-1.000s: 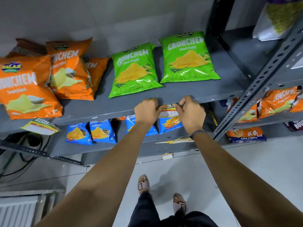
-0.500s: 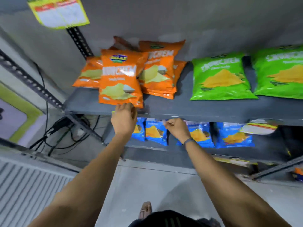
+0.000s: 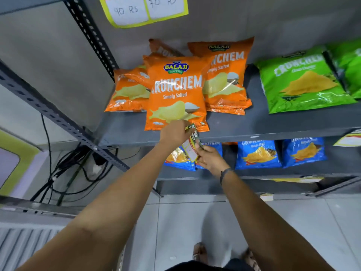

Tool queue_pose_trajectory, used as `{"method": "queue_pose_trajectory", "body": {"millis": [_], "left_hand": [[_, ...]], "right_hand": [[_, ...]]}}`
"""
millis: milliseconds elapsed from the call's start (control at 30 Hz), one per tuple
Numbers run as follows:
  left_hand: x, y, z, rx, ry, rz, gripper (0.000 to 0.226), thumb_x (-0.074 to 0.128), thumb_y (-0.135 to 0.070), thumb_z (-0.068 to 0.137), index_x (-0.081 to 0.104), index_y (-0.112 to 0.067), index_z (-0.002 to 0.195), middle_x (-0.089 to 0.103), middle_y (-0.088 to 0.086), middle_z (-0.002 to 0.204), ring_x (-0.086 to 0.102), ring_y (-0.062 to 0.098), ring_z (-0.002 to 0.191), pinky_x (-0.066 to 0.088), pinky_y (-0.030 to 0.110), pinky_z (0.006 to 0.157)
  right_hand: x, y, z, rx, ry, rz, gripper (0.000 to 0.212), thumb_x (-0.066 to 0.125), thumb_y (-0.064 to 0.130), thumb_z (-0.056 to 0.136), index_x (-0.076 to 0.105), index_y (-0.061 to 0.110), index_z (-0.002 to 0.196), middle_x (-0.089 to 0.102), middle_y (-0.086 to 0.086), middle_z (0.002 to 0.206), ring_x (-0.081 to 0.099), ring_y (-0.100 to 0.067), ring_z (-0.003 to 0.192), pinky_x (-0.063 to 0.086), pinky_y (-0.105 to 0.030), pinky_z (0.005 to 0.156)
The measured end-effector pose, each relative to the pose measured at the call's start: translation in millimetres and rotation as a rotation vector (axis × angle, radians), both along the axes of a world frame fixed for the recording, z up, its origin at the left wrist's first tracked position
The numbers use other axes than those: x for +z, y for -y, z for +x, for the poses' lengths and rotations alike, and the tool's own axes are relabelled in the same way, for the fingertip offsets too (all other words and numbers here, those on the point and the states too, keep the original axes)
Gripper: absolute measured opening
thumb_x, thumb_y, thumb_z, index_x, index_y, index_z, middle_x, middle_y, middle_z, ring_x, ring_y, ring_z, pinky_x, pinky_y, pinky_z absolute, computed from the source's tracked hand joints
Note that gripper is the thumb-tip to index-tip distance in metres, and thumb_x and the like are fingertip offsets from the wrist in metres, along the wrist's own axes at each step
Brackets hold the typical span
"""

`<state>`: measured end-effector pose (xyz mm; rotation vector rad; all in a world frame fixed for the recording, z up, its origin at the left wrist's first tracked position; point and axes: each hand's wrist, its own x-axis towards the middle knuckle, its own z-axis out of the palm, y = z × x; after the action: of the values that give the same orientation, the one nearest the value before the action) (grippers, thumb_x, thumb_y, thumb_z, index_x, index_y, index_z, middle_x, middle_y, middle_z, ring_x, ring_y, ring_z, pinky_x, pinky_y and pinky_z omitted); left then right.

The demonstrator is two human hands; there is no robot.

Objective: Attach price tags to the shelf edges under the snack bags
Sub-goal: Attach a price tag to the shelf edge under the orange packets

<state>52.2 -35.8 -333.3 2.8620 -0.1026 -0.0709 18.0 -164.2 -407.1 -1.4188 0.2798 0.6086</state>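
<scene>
A yellow, red and white price tag hangs at the front edge of the grey shelf, just below the orange snack bags. My left hand pinches the tag's top at the shelf edge. My right hand grips its lower right side in front of the blue snack bags on the shelf below. Green snack bags lie to the right on the same shelf as the orange ones. Another price tag sits on the shelf edge at far right.
A larger yellow tag with handwritten prices hangs from the shelf above. A perforated metal upright slants at left, with black cables behind it. A yellow tag lies on the lowest shelf edge. Grey tiled floor and my feet are below.
The view has swung left and down from the green bags to the orange ones. Both hands left the tag under the green bags and now hold another tag under the orange bags.
</scene>
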Motion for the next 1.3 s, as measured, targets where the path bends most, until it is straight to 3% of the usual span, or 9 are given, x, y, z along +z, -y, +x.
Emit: {"method": "queue_pose_trajectory", "body": {"millis": [133, 200, 300, 367, 433, 700, 933, 1067, 1300], "left_hand": [[1.2, -7.2, -0.9, 0.047, -0.136, -0.130, 0.026, 0.053, -0.034, 0.093, 0.068, -0.012, 0.099, 0.065, 0.016, 0.079, 0.062, 0.036, 0.086, 0.048, 0.039, 0.069], [-1.3, -13.0, -9.3, 0.018, -0.122, -0.141, 0.026, 0.055, -0.030, 0.093, 0.057, -0.013, 0.073, 0.049, 0.004, 0.059, 0.056, 0.034, 0.074, 0.039, 0.035, 0.060], [-9.3, -21.5, -24.7, -0.030, -0.039, -0.120, 0.021, 0.057, -0.031, 0.092, 0.052, -0.012, 0.085, 0.049, 0.002, 0.064, 0.049, 0.026, 0.069, 0.033, 0.030, 0.057], [-15.9, -26.3, -37.1, -0.043, 0.059, -0.030, 0.021, 0.058, -0.034, 0.091, 0.054, -0.014, 0.099, 0.063, 0.007, 0.075, 0.057, 0.028, 0.074, 0.035, 0.029, 0.056], [-23.3, -31.0, -46.5, -0.034, 0.127, 0.054, 0.021, 0.059, -0.036, 0.090, 0.057, -0.017, 0.099, 0.071, 0.008, 0.084, 0.064, 0.031, 0.081, 0.037, 0.029, 0.056], [-39.9, -29.0, -40.2, 0.098, -0.024, 0.305, 0.019, 0.061, -0.033, 0.088, 0.065, -0.014, 0.088, 0.072, 0.010, 0.089, 0.068, 0.032, 0.083, 0.040, 0.028, 0.060], [-48.8, -34.0, -37.8, 0.075, 0.051, 0.292, 0.022, 0.058, -0.032, 0.090, 0.065, -0.014, 0.082, 0.072, 0.010, 0.079, 0.068, 0.034, 0.076, 0.037, 0.027, 0.056], [-45.6, -36.3, -39.2, 0.033, 0.097, 0.183, 0.030, 0.057, -0.046, 0.088, 0.068, -0.019, 0.083, 0.071, 0.010, 0.076, 0.066, 0.035, 0.075, 0.039, 0.028, 0.056], [-38.8, -40.0, -35.8, 0.051, 0.103, 0.063, 0.032, 0.059, -0.046, 0.087, 0.063, -0.017, 0.073, 0.070, 0.008, 0.071, 0.064, 0.032, 0.072, 0.042, 0.029, 0.055]], "right_hand": [[3.4, 6.0, 3.0, -0.042, -0.057, 0.037, 0.031, 0.055, 0.024, 0.093, 0.058, 0.003, 0.116, 0.057, -0.009, 0.103, 0.054, -0.020, 0.091, 0.048, -0.037, 0.089], [6.3, 6.0, 3.2, -0.090, 0.066, -0.070, 0.015, 0.057, 0.017, 0.092, 0.063, 0.004, 0.086, 0.059, -0.015, 0.095, 0.056, -0.022, 0.078, 0.048, -0.038, 0.078], [1.9, 9.2, -1.1, -0.156, 0.375, -0.364, 0.037, 0.067, 0.015, 0.085, 0.047, 0.018, 0.053, 0.058, -0.009, 0.067, 0.047, -0.014, 0.060, 0.039, -0.022, 0.059], [-0.1, 11.9, -7.4, -0.119, 0.529, -0.545, 0.029, 0.070, 0.023, 0.082, 0.054, 0.013, 0.060, 0.061, -0.005, 0.064, 0.054, -0.018, 0.062, 0.041, -0.025, 0.057], [2.0, 12.1, -10.7, -0.044, 0.654, -0.779, 0.019, 0.067, 0.030, 0.083, 0.064, 0.012, 0.078, 0.070, -0.007, 0.084, 0.062, -0.024, 0.080, 0.047, -0.036, 0.069], [13.2, -4.9, -2.2, 0.223, 0.904, -1.371, 0.016, 0.059, 0.027, 0.086, 0.060, 0.012, 0.083, 0.071, -0.009, 0.088, 0.061, -0.031, 0.090, 0.040, -0.036, 0.082], [18.1, -7.2, 1.3, 0.152, 0.911, -1.394, 0.014, 0.068, 0.021, 0.076, 0.063, 0.010, 0.070, 0.071, -0.010, 0.071, 0.065, -0.032, 0.070, 0.045, -0.034, 0.070], [17.5, 2.1, 2.4, 0.158, 0.872, -1.187, 0.014, 0.062, 0.024, 0.083, 0.063, 0.011, 0.078, 0.072, -0.007, 0.083, 0.065, -0.031, 0.079, 0.046, -0.037, 0.075], [23.9, 1.3, 0.5, -0.006, 0.803, -0.960, 0.019, 0.071, 0.024, 0.079, 0.063, 0.008, 0.072, 0.072, -0.008, 0.077, 0.065, -0.025, 0.072, 0.055, -0.037, 0.063]]}}
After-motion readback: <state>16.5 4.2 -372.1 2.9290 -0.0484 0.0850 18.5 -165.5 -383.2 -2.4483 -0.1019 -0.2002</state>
